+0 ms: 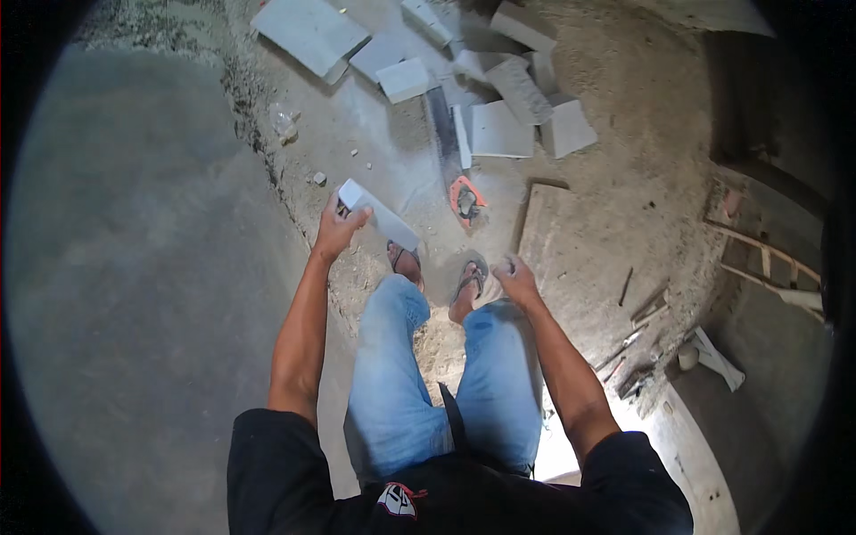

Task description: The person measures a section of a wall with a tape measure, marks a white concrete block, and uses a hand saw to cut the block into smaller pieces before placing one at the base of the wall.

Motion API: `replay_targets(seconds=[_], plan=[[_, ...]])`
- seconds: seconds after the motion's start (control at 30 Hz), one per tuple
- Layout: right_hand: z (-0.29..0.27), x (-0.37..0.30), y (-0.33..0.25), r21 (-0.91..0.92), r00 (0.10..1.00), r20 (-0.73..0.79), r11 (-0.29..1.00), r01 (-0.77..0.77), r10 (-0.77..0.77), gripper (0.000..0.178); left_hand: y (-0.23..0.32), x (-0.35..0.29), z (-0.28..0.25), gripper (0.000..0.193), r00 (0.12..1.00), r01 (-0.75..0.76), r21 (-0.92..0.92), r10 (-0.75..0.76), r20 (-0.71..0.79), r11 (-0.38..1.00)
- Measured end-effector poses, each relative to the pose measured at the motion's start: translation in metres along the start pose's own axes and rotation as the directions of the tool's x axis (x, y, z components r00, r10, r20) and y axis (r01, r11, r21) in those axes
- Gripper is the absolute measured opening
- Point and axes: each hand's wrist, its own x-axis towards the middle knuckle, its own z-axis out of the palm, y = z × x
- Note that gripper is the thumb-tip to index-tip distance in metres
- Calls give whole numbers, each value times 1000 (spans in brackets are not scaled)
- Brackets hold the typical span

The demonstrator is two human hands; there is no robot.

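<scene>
My left hand (335,230) is closed around one end of a narrow, pale block piece (385,221), held at a slant above my left foot. My right hand (517,280) hovers by my right knee with its fingers curled in; whether anything is inside them is hidden. Ahead of my feet lies a handsaw (465,200) with an orange handle, its dark blade pointing away from me. Several cut light-grey blocks (501,130) rest beyond it, some leaning on one another.
A large pale slab (312,34) lies at the far left of the pile. To the right is a flat board (540,216) on the dusty ground. Hand tools (635,382) are scattered at the lower right, near a wooden ladder-like frame (774,264). A crumpled clear plastic bag (284,123) sits left.
</scene>
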Motion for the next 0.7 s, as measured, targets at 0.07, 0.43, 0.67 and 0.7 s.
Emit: replay_targets(seconds=[0.07,0.43,0.67,0.7], plan=[[25,56,10,-21,998,35,998,-54,54,75,-47,40,-6,72,996,74,16,-75,46,997],[158,273,84,347,954,-280,938,-6,109,61,-226,205,-34,56,977,204,-33,-201,65,978],[145,316,95,385,973,-228,921,61,32,33,-253,265,-37,43,998,53,-316,-35,61,947],[143,312,91,426,979,-201,903,54,37,31,-254,268,-38,43,997,75,-207,-76,3,975]])
